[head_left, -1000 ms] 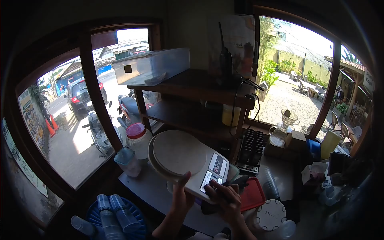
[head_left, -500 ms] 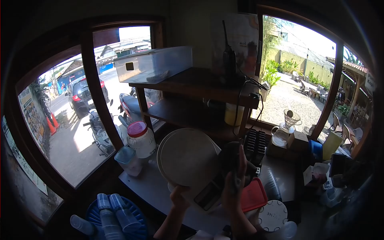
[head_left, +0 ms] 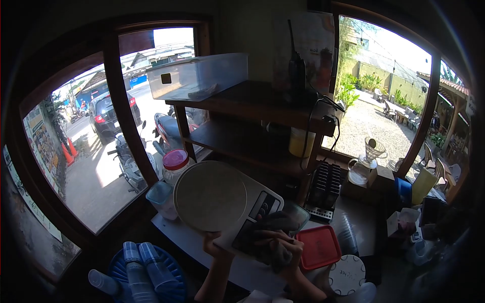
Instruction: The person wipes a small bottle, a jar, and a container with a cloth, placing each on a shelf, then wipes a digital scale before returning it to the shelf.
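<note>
A kitchen scale (head_left: 211, 197) with a round pale platform is tilted up over the counter. My left hand (head_left: 212, 243) is closed on its near lower edge, with the fingers partly hidden beneath. My right hand (head_left: 289, 247) is closed around a dark cloth (head_left: 270, 240), which lies against the display end of the scale and covers part of it. The button panel (head_left: 267, 204) shows beyond the cloth. Just right of that hand is a red lid (head_left: 318, 247), and behind the cloth sits a clear container (head_left: 297, 216).
A red-lidded jar (head_left: 176, 160) and a clear tub (head_left: 160, 194) stand by the left window. Plastic cups (head_left: 134, 260) lie in a blue basket (head_left: 113, 267). A wooden shelf (head_left: 237, 136) rises behind; a black rack (head_left: 325, 184) and white round lid (head_left: 347, 275) are at right.
My right hand has come down from an upright position onto the scale's display end with the cloth. The scale has shifted left and turned, and its button panel now shows.
</note>
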A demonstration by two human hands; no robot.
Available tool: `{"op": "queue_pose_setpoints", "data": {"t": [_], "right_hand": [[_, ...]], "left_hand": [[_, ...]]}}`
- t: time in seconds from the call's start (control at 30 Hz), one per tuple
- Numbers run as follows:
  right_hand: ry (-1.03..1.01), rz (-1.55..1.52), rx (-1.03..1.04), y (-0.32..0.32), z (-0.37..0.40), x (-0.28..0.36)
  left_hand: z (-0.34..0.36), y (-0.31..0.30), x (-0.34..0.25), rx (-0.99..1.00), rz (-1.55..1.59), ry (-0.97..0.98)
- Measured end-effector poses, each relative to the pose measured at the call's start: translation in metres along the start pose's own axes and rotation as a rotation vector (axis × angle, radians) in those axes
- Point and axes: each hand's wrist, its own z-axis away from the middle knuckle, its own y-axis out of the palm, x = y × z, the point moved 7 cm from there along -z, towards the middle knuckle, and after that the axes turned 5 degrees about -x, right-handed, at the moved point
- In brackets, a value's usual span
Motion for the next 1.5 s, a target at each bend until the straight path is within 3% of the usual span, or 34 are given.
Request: {"op": "queue_pose_setpoints", "data": {"t": [0.07, 0.17, 0.3, 0.37, 0.43, 0.5, 0.6, 0.63, 0.73, 0.8, 0.83, 0.93, 1.07, 1.1, 1.2, 1.3, 1.4, 1.5], "right_hand": [[0.213, -0.064, -0.446, -0.039, -0.005, -0.007], [0.144, -0.011, -0.667, -0.058, -0.008, -0.006], [0.037, 0.537, -0.243, 0.003, -0.019, 0.004], [-0.011, 0.835, -0.123, 0.024, -0.007, -0.001], [-0.071, 0.658, -0.07, 0.016, -0.002, -0.007], [-0.064, 0.519, -0.039, 0.001, -0.002, -0.008], [0.162, 0.476, -0.047, -0.034, -0.004, -0.041], [0.18, 0.536, 0.054, -0.039, -0.007, -0.043], [0.229, 0.692, 0.317, -0.045, -0.006, -0.047], [0.244, 0.776, 0.424, -0.045, -0.003, -0.044], [0.301, 0.756, 0.412, -0.05, -0.001, -0.044], [0.264, 0.777, 0.313, -0.057, -0.01, -0.001], [0.127, 0.758, -0.08, -0.061, -0.029, 0.043], [0.117, 0.596, -0.169, -0.056, -0.033, 0.041], [0.215, 0.18, -0.102, -0.009, -0.048, 0.025], [0.647, -0.436, 0.181, 0.049, -0.028, -0.026], [0.895, -0.348, 0.379, 0.062, -0.005, -0.035], [1.062, -0.578, 0.06, 0.035, 0.001, -0.009]], "left_hand": [[0.001, 0.012, -0.011, -0.001, -0.019, 0.051], [-0.003, 0.005, -0.012, -0.056, -0.153, 0.009], [0.013, -0.01, -0.007, -0.163, -0.362, 0.133], [0.004, -0.016, -0.005, -0.054, -0.237, 0.096], [-0.002, -0.004, -0.014, 0.02, -0.188, 0.065], [-0.023, -0.042, -0.029, -0.006, -0.464, 0.242], [-0.027, -0.024, -0.064, 0.127, -0.593, 0.613], [-0.015, -0.004, -0.075, 0.259, -0.723, 0.942], [-0.035, -0.007, -0.076, 0.137, -0.153, 0.219], [-0.037, 0.003, -0.087, 0.132, -0.112, 0.204], [-0.022, 0.032, -0.088, 0.18, -0.033, 0.104], [-0.029, 0.011, -0.101, 0.057, -0.029, 0.169], [-0.019, 0.016, -0.114, 0.049, -0.056, 0.209], [-0.019, 0.012, -0.119, 0.027, -0.066, 0.231], [-0.024, -0.015, -0.124, 0.016, -0.088, 0.158], [-0.028, -0.036, -0.125, 0.04, -0.214, 0.117], [-0.017, -0.03, -0.118, 0.005, -0.41, -0.008], [-0.001, 0.001, -0.099, -0.069, -0.448, -0.21]]}}
